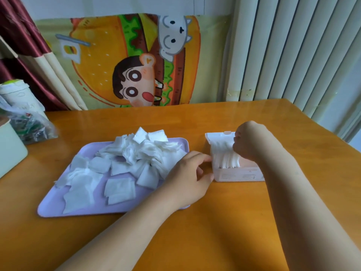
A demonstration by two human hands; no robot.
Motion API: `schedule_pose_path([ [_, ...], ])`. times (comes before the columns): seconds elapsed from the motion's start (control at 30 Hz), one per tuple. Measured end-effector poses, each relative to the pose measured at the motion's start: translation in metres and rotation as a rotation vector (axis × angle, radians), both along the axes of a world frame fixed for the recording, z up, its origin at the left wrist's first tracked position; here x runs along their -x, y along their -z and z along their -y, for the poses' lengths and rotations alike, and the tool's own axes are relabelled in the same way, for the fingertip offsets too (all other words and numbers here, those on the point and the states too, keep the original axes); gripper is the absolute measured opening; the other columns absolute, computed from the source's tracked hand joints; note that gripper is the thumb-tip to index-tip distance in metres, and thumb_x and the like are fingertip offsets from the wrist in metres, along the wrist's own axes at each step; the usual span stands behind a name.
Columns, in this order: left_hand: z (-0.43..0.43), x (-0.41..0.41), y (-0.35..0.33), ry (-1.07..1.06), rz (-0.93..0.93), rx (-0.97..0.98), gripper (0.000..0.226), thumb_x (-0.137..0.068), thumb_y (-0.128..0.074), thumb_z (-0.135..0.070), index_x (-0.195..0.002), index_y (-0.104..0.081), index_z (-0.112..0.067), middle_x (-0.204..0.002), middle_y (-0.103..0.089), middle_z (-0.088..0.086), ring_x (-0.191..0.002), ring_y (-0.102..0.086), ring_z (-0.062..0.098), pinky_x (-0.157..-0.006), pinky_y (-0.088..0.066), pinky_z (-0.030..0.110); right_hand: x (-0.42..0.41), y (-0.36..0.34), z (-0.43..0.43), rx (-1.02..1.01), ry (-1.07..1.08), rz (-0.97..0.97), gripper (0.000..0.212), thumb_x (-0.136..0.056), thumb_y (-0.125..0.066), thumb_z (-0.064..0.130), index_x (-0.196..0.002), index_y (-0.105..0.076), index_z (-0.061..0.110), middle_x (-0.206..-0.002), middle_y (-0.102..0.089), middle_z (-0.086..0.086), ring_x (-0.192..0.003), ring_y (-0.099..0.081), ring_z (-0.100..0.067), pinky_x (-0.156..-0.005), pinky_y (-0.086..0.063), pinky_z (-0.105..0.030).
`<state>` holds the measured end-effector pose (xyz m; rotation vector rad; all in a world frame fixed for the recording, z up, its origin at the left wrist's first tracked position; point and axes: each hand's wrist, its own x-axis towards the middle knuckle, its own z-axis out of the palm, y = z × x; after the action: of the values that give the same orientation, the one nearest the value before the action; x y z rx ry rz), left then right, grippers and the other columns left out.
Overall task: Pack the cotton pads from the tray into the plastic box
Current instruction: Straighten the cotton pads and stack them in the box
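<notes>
Fingers [204, 157] of the left hand [185, 175] are lying loosely bent, with the tips touching the left wall of the plastic box [238, 175]; they are grasping nothing. The right hand [247, 142] is bending down at the wrist over the box, its fingers curling onto the row of cotton pads [224, 161] standing on edge inside. The back of the hand is hiding those fingertips, so it cannot be told whether they are pinching the pads or only pressing them.

The box is sitting toward the right edge of the table [214, 231], its lid [218, 136] standing open at the rear. The lilac tray [88, 210] is lying just beside it on the left, carrying a heap of loose pads [136, 153]. The left forearm is crossing the tray's near right corner.

A clear plastic bag [33, 126] and a pale container [9, 153] are crowding the table's left edge. The near edge and the far right corner are offering bare wood.
</notes>
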<state>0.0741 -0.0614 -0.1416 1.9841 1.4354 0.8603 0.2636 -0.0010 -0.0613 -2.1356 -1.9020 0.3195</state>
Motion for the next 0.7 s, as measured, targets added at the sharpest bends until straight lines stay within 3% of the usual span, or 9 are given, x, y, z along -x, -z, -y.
schedule_pose_path([
  [0.07,0.007,0.01,0.003,-0.021,-0.023,-0.004,0.033,-0.095,-0.07,-0.033,-0.128,-0.066,-0.033,-0.124,-0.056,-0.024,-0.103,-0.061,0.004,-0.094,-0.055,0.031,0.015,-0.004,0.009,-0.043,-0.008,0.083,0.007,-0.098,-0.061,0.013,-0.102,-0.066,0.01,-0.089,-0.066,-0.007,-0.073,-0.063,-0.026,-0.062,-0.053,-0.033],
  [0.13,0.011,0.023,0.007,-0.038,-0.054,-0.036,0.028,-0.094,-0.071,-0.033,-0.123,-0.069,-0.033,-0.119,-0.059,-0.021,-0.103,-0.061,0.004,-0.097,-0.053,0.03,0.035,-0.003,0.017,-0.205,-0.083,0.073,0.01,-0.101,-0.059,0.017,-0.1,-0.068,0.013,-0.091,-0.068,-0.007,-0.074,-0.063,-0.028,-0.063,-0.054,-0.034],
  [0.23,0.011,0.047,0.005,-0.113,-0.144,-0.14,0.019,-0.092,-0.072,-0.025,-0.111,-0.074,-0.029,-0.119,-0.062,-0.017,-0.107,-0.062,0.009,-0.097,-0.052,0.033,0.069,0.014,0.029,-0.324,-0.315,-0.216,0.02,-0.096,-0.056,0.009,-0.099,-0.074,0.014,-0.098,-0.076,-0.008,-0.091,-0.069,-0.032,-0.074,-0.06,-0.042],
  [0.33,0.004,0.078,-0.006,-0.295,-0.301,-0.276,0.023,-0.089,-0.072,-0.015,-0.111,-0.074,-0.021,-0.12,-0.062,-0.007,-0.111,-0.062,0.021,-0.088,-0.055,0.039,0.097,0.037,0.039,-0.178,-0.472,-0.393,0.032,-0.1,-0.055,0.009,-0.126,-0.074,0.013,-0.125,-0.076,-0.004,-0.116,-0.07,-0.023,-0.094,-0.056,-0.034],
  [0.43,-0.001,0.11,-0.009,-0.379,-0.379,-0.21,0.023,-0.087,-0.068,-0.014,-0.109,-0.071,-0.021,-0.114,-0.062,-0.006,-0.108,-0.061,0.023,-0.084,-0.056,0.042,0.108,0.06,0.041,-0.126,-0.533,-0.296,0.04,-0.103,-0.056,0.018,-0.142,-0.064,0.017,-0.14,-0.067,-0.003,-0.126,-0.064,-0.026,-0.099,-0.054,-0.043],
  [0.57,0.005,0.121,0.003,-0.423,-0.265,-0.068,0.016,-0.087,-0.075,-0.024,-0.094,-0.06,-0.026,-0.093,-0.061,-0.012,-0.087,-0.061,0.013,-0.079,-0.056,0.041,0.11,0.079,0.034,-0.127,-0.535,-0.193,0.034,-0.099,-0.062,0.024,-0.132,-0.067,0.018,-0.128,-0.066,0.0,-0.114,-0.065,-0.028,-0.088,-0.056,-0.044],
  [0.7,0.007,0.125,0.016,-0.393,-0.24,-0.049,0.019,-0.087,-0.078,-0.036,-0.098,-0.067,-0.026,-0.099,-0.06,-0.013,-0.097,-0.061,0.015,-0.085,-0.053,0.036,0.108,0.092,0.029,-0.189,-0.537,-0.219,0.025,-0.094,-0.069,0.021,-0.117,-0.074,0.014,-0.115,-0.065,-0.001,-0.104,-0.066,-0.028,-0.082,-0.056,-0.044],
])
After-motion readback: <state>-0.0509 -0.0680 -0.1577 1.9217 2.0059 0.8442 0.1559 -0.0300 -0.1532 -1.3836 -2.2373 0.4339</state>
